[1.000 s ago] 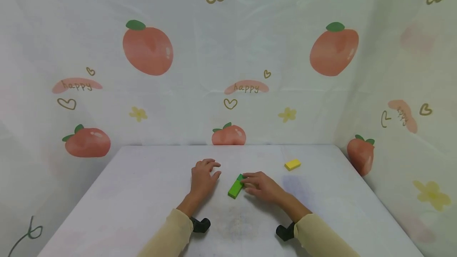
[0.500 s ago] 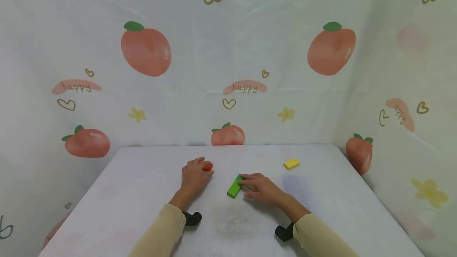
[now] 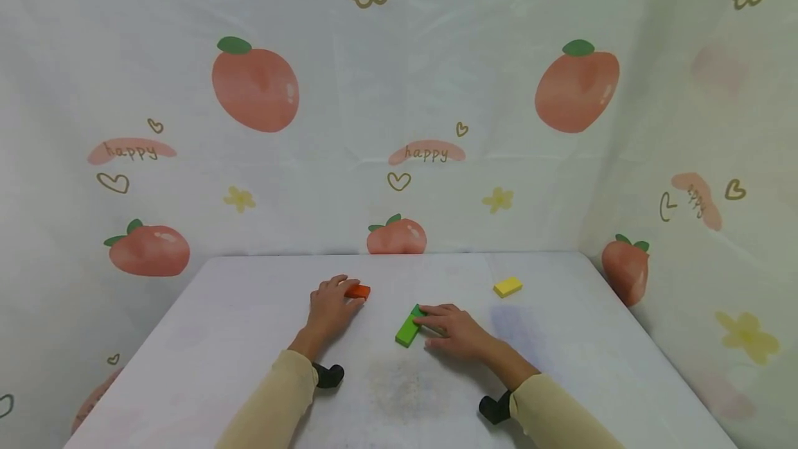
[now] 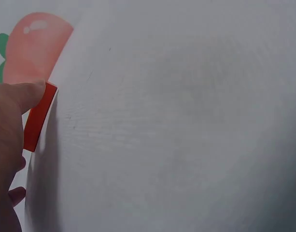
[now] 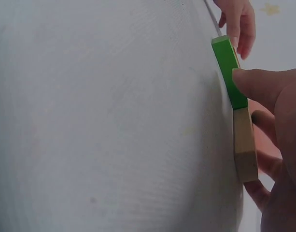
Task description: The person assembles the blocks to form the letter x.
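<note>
My left hand (image 3: 329, 307) is at the left of the table, with an orange-red block (image 3: 361, 291) between its thumb and fingers. The left wrist view shows the tip of the thumb over one end of the red block (image 4: 37, 118). Two green-topped blocks (image 3: 406, 331) lie end to end in the middle. On their right side, my right hand (image 3: 458, 333) touches them with extended fingers. In the right wrist view the thumb overlaps the green block (image 5: 229, 72); a block with a bare wood side (image 5: 245, 145) adjoins it, with fingers behind.
A yellow block (image 3: 508, 287) lies toward the back right of the white table (image 3: 262, 338). A patterned cloth backdrop (image 3: 349, 89) rises behind the table and along its sides. Each wrist carries a black camera mount.
My left hand has shifted left, and the red block, hidden at first, now shows between its fingers. My right hand stays at the green blocks.
</note>
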### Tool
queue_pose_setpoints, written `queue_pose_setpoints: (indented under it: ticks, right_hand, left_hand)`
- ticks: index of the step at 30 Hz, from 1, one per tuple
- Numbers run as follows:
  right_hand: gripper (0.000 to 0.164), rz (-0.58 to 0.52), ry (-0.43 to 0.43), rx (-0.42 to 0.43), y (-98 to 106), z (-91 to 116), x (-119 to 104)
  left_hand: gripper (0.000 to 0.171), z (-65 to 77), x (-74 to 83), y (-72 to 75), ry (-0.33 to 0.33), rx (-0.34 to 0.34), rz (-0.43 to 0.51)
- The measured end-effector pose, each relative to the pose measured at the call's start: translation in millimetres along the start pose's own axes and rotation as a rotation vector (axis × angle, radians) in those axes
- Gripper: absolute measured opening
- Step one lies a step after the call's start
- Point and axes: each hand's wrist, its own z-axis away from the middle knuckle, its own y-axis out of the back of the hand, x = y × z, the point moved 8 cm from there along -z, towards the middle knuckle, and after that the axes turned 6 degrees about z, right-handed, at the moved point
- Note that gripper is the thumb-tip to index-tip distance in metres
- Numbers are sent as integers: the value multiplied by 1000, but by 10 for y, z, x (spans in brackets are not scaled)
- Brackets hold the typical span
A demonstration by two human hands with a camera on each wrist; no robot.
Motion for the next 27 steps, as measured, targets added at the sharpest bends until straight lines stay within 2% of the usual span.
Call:
queue_pose_setpoints:
  ticks: [4,8,15,27]
  right_hand:
    - [48,-9,-9,-15,-15,4,5]
    - [48,-14,-23,-23,-21,6,14]
    - [49,-20,-22,-22,-39,15,9]
    - [53,-23,-20,-28,-53,14,32]
  left_hand:
    - [44,-14,-22,1,12,-31,17]
    - [43,-42,-26,2,-4,-53,20]
    - [46,-81,-76,-47,-46,-92,-51]
    - [46,-111,-26,-24,-96,-113,-112]
